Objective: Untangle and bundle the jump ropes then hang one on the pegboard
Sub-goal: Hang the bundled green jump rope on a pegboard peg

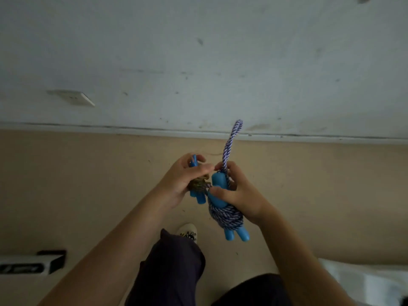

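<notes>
A single wide-angle head-worn camera looks steeply down and forward from close above the person's two raised hands, left hand [180, 181] and right hand [237, 193], near frame centre. Beyond them lie the tan floor [88, 184] and, farther off, the base of a pale wall [198, 62].

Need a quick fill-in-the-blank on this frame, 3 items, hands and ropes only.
1. The right hand grips the bundle wound in ____-and-white rope.
2. A single rope ____ sticks up above the right hand.
3. The left hand holds the other bundle, whose handles are ____.

Missing words: purple; loop; blue
</notes>
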`<state>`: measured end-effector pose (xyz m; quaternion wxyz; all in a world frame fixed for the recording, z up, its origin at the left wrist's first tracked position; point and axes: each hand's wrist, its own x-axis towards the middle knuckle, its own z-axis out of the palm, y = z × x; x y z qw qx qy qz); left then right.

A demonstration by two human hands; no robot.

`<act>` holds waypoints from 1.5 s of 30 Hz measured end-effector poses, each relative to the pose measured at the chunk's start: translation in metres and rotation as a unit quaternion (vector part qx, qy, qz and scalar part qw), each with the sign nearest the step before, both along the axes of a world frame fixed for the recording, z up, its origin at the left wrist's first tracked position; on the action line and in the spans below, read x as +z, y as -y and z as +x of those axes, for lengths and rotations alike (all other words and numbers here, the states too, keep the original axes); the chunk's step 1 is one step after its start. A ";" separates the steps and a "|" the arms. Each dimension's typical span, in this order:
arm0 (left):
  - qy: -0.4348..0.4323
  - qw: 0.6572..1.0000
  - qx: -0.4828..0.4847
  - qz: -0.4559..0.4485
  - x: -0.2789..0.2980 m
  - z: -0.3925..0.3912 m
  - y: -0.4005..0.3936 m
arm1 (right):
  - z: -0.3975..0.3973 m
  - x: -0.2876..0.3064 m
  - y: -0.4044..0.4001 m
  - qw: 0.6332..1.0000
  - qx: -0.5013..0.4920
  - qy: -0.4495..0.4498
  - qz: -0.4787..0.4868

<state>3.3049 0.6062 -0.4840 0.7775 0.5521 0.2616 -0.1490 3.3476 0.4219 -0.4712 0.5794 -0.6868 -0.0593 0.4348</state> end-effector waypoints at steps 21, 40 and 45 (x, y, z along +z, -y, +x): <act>0.219 0.959 -0.010 0.177 0.516 0.002 -0.029 | -0.009 0.509 -0.046 0.926 0.029 0.354 -0.126; 0.316 0.945 0.070 0.057 0.605 0.038 -0.064 | 0.039 0.587 -0.055 0.937 -0.161 0.238 0.197; 0.315 0.936 0.065 0.144 0.620 0.061 -0.070 | 0.080 0.606 -0.056 0.933 -0.163 0.264 0.184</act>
